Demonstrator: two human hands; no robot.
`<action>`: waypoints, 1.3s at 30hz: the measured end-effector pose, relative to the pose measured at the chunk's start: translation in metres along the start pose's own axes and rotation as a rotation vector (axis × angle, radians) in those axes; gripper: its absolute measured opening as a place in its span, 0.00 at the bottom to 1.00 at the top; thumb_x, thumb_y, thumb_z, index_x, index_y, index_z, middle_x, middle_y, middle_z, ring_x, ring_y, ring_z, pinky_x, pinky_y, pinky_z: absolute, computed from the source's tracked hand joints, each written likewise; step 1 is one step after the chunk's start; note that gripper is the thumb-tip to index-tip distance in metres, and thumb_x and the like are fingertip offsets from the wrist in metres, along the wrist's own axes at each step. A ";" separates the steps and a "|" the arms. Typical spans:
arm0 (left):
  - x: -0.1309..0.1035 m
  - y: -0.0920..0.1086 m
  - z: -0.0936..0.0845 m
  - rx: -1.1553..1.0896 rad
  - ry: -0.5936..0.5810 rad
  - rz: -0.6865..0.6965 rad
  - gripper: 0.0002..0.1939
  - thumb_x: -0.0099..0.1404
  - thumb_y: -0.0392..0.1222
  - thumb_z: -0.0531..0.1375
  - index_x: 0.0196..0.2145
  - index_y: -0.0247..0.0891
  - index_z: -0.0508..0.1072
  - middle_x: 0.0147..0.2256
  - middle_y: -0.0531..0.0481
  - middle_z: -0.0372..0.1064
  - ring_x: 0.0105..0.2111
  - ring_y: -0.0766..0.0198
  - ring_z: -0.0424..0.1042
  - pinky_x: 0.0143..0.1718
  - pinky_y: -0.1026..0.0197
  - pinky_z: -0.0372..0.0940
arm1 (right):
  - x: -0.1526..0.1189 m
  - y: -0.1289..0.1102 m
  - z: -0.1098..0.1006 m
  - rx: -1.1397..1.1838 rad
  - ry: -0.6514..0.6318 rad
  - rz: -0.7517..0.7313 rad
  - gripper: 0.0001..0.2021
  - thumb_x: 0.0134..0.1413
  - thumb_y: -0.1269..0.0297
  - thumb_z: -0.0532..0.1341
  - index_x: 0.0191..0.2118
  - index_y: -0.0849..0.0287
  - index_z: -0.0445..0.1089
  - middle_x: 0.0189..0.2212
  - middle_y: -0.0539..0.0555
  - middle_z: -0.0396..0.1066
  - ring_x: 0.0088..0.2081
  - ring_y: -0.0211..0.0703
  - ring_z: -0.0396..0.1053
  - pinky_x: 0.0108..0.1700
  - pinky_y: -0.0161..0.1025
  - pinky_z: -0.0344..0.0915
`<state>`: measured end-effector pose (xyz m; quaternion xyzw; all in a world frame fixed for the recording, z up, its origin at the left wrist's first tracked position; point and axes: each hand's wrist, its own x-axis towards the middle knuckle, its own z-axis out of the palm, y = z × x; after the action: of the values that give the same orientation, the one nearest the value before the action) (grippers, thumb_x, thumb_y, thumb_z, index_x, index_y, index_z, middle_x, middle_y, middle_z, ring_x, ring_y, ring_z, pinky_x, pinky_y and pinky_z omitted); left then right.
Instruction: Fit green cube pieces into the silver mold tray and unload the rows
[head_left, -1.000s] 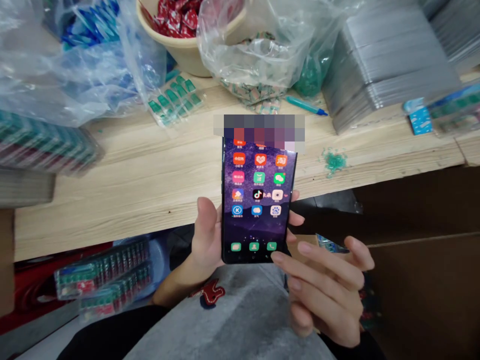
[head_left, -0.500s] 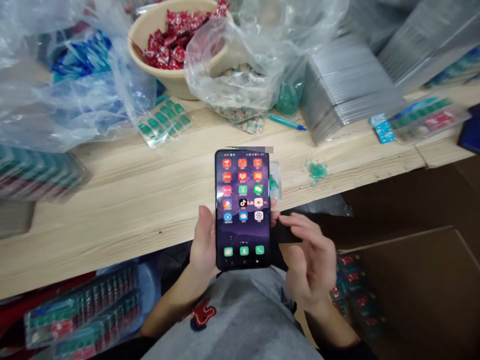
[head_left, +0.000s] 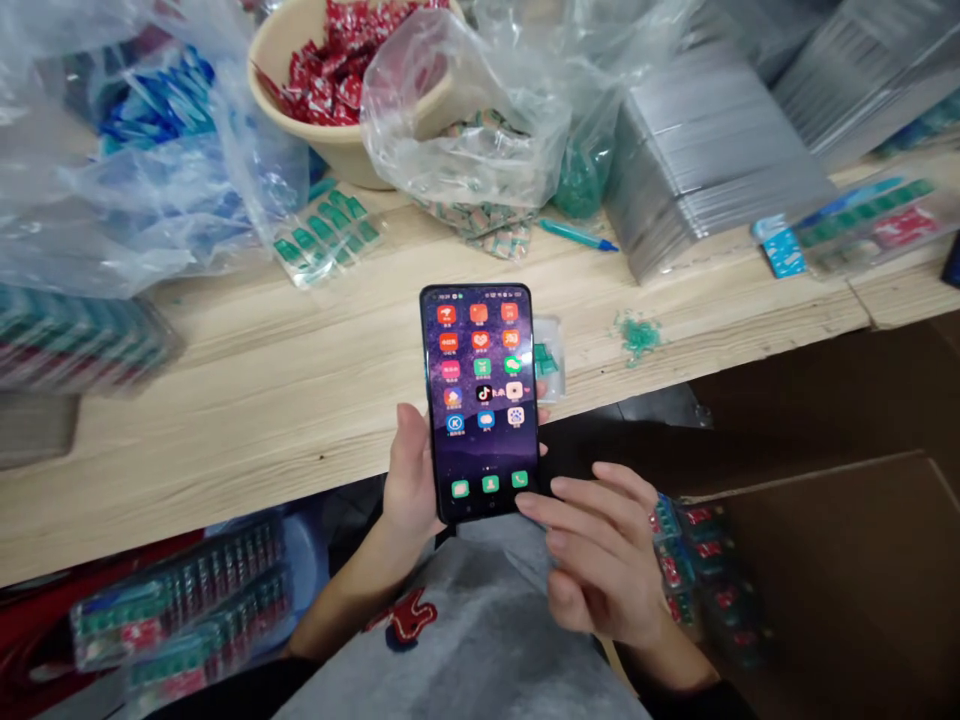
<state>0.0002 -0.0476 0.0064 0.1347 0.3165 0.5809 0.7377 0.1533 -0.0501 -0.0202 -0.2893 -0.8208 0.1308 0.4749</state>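
Note:
A smartphone [head_left: 480,400], its lit screen showing rows of app icons on a purple background, is held upright in my left hand [head_left: 409,470]. My left thumb lies along the phone's left edge, and fingertips show at its right edge; the rest of the fingers are hidden behind it. My right hand [head_left: 604,555] hovers at the phone's lower right corner with fingers stretched and apart, holding nothing. Its index fingertip is close to the bottom of the screen; whether it touches I cannot tell. Partly behind the phone lies a small clear case with green pieces [head_left: 549,360].
A cream tub of red packets [head_left: 322,90], a plastic bag of small packets [head_left: 480,170] and stacked clear trays [head_left: 705,160] line the wooden table [head_left: 225,400]. A blue stick [head_left: 577,236] and green bits [head_left: 637,338] lie nearer. A cardboard box [head_left: 847,580] stands below right.
My right hand has moved down and its fingers now extend toward the bottom of the phone. The phone has shifted slightly up and left in view, still in my left hand.

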 end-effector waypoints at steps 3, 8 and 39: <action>-0.001 0.000 -0.004 -0.002 0.009 0.016 0.39 0.55 0.68 0.62 0.56 0.38 0.69 0.50 0.40 0.71 0.54 0.41 0.68 0.53 0.44 0.65 | 0.003 -0.002 0.000 -0.060 -0.042 -0.007 0.11 0.65 0.63 0.50 0.32 0.55 0.65 0.29 0.47 0.79 0.36 0.39 0.72 0.50 0.45 0.62; -0.002 0.003 -0.011 -0.014 0.012 0.053 0.31 0.55 0.67 0.63 0.47 0.40 0.76 0.48 0.45 0.74 0.52 0.44 0.70 0.51 0.47 0.68 | 0.007 -0.006 -0.002 0.009 0.026 -0.002 0.09 0.65 0.64 0.50 0.34 0.57 0.64 0.28 0.49 0.79 0.37 0.40 0.71 0.51 0.45 0.61; -0.021 0.007 -0.037 -0.080 -0.187 0.042 0.30 0.60 0.66 0.59 0.49 0.41 0.75 0.49 0.43 0.73 0.55 0.42 0.67 0.58 0.42 0.60 | 0.024 0.003 0.022 0.064 0.151 -0.006 0.10 0.59 0.69 0.54 0.46 0.61 0.63 0.42 0.58 0.75 0.52 0.45 0.66 0.60 0.49 0.56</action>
<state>-0.0308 -0.0720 -0.0110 0.1655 0.2199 0.5932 0.7565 0.1262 -0.0320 -0.0166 -0.2807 -0.7789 0.1334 0.5448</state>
